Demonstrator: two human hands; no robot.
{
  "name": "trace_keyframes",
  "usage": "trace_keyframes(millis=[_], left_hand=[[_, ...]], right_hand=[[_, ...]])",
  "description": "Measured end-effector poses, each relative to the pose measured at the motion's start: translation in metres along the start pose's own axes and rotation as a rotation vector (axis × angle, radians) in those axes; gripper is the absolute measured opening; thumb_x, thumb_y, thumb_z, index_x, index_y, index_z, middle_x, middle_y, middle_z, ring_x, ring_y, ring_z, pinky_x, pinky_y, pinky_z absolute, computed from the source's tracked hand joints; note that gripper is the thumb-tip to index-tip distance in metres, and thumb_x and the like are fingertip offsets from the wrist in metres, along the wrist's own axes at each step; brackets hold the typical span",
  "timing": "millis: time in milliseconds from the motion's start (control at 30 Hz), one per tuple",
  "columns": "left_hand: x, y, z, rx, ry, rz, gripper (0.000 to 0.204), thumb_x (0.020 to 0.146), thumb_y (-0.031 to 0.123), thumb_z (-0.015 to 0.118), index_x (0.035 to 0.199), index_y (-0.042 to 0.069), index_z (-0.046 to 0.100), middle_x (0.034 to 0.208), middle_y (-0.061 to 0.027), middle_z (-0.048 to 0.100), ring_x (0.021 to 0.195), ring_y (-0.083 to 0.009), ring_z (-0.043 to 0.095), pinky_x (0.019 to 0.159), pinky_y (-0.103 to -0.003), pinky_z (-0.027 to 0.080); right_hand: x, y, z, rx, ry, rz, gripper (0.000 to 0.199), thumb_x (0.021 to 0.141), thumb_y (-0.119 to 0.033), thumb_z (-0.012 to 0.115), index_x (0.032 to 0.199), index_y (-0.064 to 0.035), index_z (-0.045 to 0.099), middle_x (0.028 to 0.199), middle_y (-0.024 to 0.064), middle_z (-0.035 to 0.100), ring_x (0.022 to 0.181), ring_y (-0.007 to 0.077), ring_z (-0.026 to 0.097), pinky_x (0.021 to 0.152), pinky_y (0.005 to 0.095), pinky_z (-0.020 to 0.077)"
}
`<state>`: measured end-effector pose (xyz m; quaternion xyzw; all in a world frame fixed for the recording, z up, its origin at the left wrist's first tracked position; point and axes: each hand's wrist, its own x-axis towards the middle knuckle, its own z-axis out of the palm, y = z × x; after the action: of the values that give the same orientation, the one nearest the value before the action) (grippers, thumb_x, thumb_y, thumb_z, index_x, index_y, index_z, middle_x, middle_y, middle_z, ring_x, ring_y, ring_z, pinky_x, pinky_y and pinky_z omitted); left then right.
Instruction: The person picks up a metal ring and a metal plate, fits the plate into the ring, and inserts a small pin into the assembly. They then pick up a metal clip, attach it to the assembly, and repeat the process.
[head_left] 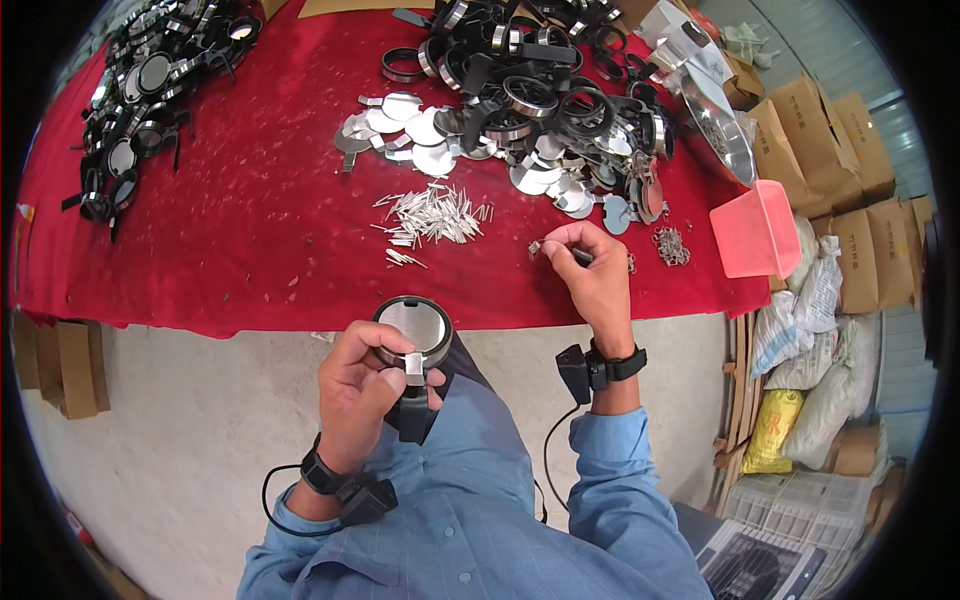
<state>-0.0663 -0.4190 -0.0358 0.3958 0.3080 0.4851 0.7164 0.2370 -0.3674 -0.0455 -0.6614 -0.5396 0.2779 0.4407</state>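
My left hand (pixel 362 385) is closed around a round black-rimmed lid (pixel 415 322) with a shiny metal disc in it and a black handle stub, held just off the table's front edge. Its thumb and fingertips press at the disc's metal tab (pixel 414 366). Over the table's front part, my right hand (pixel 597 272) pinches a small metal piece (pixel 536 248), perhaps a spring; its exact kind is too small to tell. Something dark shows under those fingers. Left of this hand lies a heap of thin silvery pins (pixel 440 216); to its right is a small pile of springs (pixel 671 246).
Metal discs with tabs (pixel 432 128) spread across the red cloth (pixel 230 250). Behind them is a tall heap of black-rimmed rings (pixel 530 95); assembled lids (pixel 150 75) pile up far left. A pink bin (pixel 752 232) and a metal bowl (pixel 722 130) stand at right, near cartons (pixel 815 135).
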Motion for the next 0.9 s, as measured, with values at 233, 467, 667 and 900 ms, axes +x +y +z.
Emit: trace_keyframes(millis=[233,467,667,900], left_hand=[[0.001,0.000,0.000,0.007,0.005,-0.006,0.022,0.094,0.009,0.053,0.114,-0.001,0.052,0.104,-0.0224,0.070,0.079,-0.0229,0.076,0.068,-0.035,0.066],[0.001,-0.003,0.000,0.013,-0.001,0.022,0.021,0.095,0.009,0.054,0.113,-0.001,0.052,0.102,-0.0225,0.071,0.078,-0.0233,0.076,0.066,-0.034,0.066],[0.001,-0.002,0.002,0.023,0.022,-0.005,0.021,0.094,0.008,0.053,0.112,-0.001,0.052,0.102,-0.0222,0.070,0.079,-0.0237,0.076,0.066,-0.034,0.066],[0.000,0.000,0.000,0.012,-0.005,-0.005,0.020,0.093,0.008,0.053,0.112,-0.001,0.052,0.103,-0.0219,0.070,0.079,-0.0240,0.076,0.066,-0.035,0.065]], right_hand=[[-0.007,0.000,0.002,-0.003,0.006,0.030,0.008,0.092,-0.007,0.072,0.092,0.0009,0.073,0.078,-0.0030,0.068,0.069,0.0022,0.054,0.062,0.0222,0.0444],[-0.010,-0.002,0.007,0.176,0.071,0.030,0.008,0.092,-0.008,0.073,0.094,-0.0005,0.073,0.080,-0.0051,0.066,0.070,0.0012,0.053,0.061,0.0212,0.0425],[-0.011,0.002,0.011,-0.234,0.048,-0.069,0.007,0.082,-0.005,0.070,0.086,0.0003,0.071,0.075,0.0085,0.068,0.063,0.0130,0.060,0.061,0.0298,0.0488],[-0.012,-0.001,0.014,0.060,0.084,0.037,0.006,0.084,-0.005,0.070,0.086,0.0002,0.071,0.071,0.0042,0.067,0.061,0.0094,0.057,0.059,0.0275,0.0465]])
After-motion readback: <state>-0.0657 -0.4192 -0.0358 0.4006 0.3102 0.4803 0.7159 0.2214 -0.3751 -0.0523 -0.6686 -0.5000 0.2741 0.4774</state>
